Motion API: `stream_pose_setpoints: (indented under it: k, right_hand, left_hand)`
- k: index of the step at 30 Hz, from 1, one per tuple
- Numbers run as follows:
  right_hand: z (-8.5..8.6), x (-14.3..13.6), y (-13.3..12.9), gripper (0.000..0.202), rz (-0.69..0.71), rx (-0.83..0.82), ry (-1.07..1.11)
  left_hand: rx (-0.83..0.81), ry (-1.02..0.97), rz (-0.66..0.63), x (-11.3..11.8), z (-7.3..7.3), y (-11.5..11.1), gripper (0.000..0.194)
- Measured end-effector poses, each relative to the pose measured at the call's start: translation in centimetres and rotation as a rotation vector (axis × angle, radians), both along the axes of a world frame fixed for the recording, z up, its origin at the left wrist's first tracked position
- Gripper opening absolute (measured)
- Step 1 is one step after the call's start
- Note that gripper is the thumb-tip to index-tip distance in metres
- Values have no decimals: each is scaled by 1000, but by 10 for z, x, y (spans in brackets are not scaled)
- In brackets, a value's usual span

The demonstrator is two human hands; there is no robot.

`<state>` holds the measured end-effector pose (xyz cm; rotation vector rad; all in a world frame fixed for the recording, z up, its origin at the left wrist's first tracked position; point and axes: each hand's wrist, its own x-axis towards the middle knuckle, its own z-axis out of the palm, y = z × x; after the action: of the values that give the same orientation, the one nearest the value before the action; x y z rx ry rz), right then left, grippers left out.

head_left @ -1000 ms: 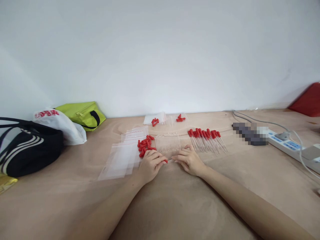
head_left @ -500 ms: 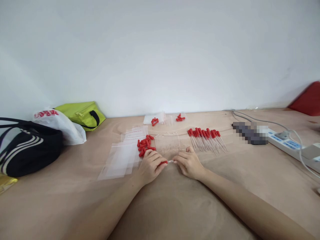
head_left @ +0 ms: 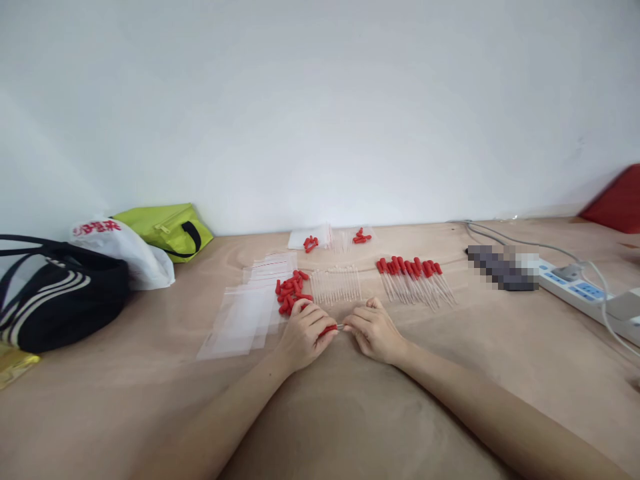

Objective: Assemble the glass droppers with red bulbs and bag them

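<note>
A: Where's the part, which way does it point?
B: Low centre, between the hands, on the near side of the loose stock. Red bulb (head_left: 327, 329) to the left, clear tube (head_left: 341, 327) to the right. Long axis runs crosswise, close to parallel with the wall (head_left: 320, 120). Right end sits a touch higher in view; can't tell if that's tilt or just farther out.
A: Grip?
B: Left hand (head_left: 309, 333): clamped on the bulb, thumb and fingers together. Right hand (head_left: 374, 329): pinched on the tube, fingertips pointing left. Only a short bit of tube shows between them.
A: Bulb seated?
B: Can't tell, left fingers cover most of it.
A: Axis vs. the others?
B: Roughly square to them. Row of bare tubes (head_left: 335, 285) just beyond the hands: side by side, pointing away from the person. Capped droppers (head_left: 410, 268) right of that: bulbs at the far end, tubes towards the person, near ends slanting right.
A: Left side?
B: Pile of bulbs (head_left: 287, 288) just beyond the left hand, lying every which way. Clear bags (head_left: 240, 320) overlap beside it, flat on the bench (head_left: 380, 413).
</note>
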<state>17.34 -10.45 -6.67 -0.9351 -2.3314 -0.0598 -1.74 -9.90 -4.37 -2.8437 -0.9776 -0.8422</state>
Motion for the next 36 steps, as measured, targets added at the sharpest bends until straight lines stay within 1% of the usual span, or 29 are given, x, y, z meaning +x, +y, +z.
stream_pose_setpoints:
  k: [4,9,11,12,14,17,19,20,22,26,30,36]
  right_hand:
    - [7,0,2,26,3,-7,-37]
    - [16,3,2,20,-69,77,-168]
    - [17,10,6,19,-137,92,-179]
    - [18,15,9,19,-204,93,-156]
    - [17,28,18,21,-409,89,-70]
    - [14,49,35,25,-775,62,48]
    - [10,60,45,27,-931,19,71]
    - [8,64,48,27,-975,-6,72]
    - [5,67,52,26,-1016,-51,64]
    - [4,64,52,23,-1048,-99,28]
    - [5,62,52,23,-1069,-102,-4]
    - [2,64,53,27,-1048,-67,-38]
  left_hand:
    - [14,-42,66,0,-1,2,15]
    - [64,-96,117,-5,-4,5,12]
    - [71,-111,157,-7,-6,6,22]
    - [70,-120,182,-8,-7,6,29]
    - [55,-128,214,-9,-8,6,36]
    - [31,-109,209,-9,-9,6,31]
    - [22,-89,191,-8,-8,6,26]
    - [16,-81,182,-7,-8,6,23]
    - [-1,-72,165,-6,-7,6,18]
    - [-16,-75,143,-6,-5,6,14]
    - [-30,-71,128,-6,-6,5,12]
    - [-42,-74,123,-6,-5,4,12]
